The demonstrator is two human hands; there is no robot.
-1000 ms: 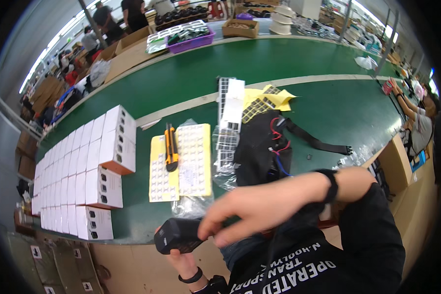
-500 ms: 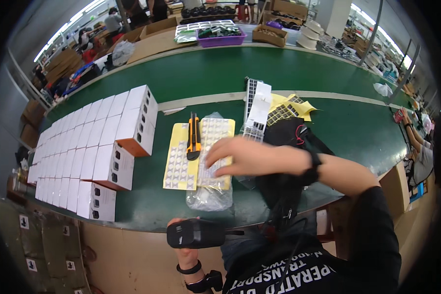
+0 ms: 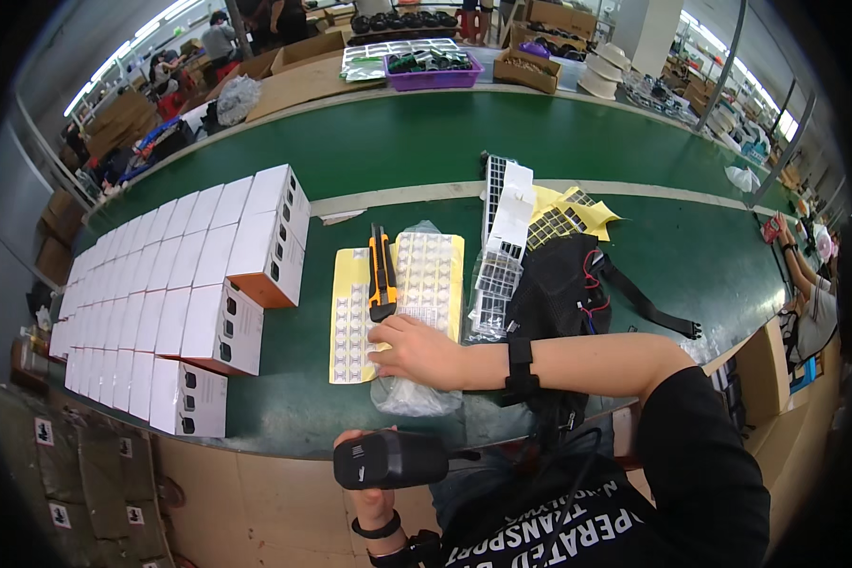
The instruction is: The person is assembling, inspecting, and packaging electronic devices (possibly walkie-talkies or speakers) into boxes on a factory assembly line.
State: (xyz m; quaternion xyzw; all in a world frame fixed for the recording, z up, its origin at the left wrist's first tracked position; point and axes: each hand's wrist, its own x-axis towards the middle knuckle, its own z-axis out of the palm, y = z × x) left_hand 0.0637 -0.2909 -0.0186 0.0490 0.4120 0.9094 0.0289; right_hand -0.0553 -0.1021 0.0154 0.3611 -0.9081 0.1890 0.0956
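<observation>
My left hand (image 3: 377,502) is wrapped round a black, rounded, case-like object (image 3: 390,459) with a short strap at its right end, held in front of the table edge. My right hand (image 3: 417,354) lies over the lower part of two yellow-backed sticker sheets, its fingers slightly bent and apart. Its fingertips touch near the inner edge of the left sheet (image 3: 350,322); the right sheet (image 3: 431,265) is partly under the hand. Just beyond the fingers, an orange and black utility knife (image 3: 381,275) rests on the sheets. Clear plastic wrapping (image 3: 417,399) shows beneath them.
Stacked white boxes (image 3: 161,275) fill the table's left side. To the right lie a black bag (image 3: 559,293) with a strap, sheets of black stickers (image 3: 498,284) and yellow backing (image 3: 587,220). A purple basket (image 3: 433,78) stands across the green table (image 3: 369,133). Another person's arm (image 3: 801,267) is at far right.
My right hand has come down and nearer, onto the lower part of the sheets, uncovering the upper right sheet. My left hand still holds the black object. The whole view has shifted slightly.
</observation>
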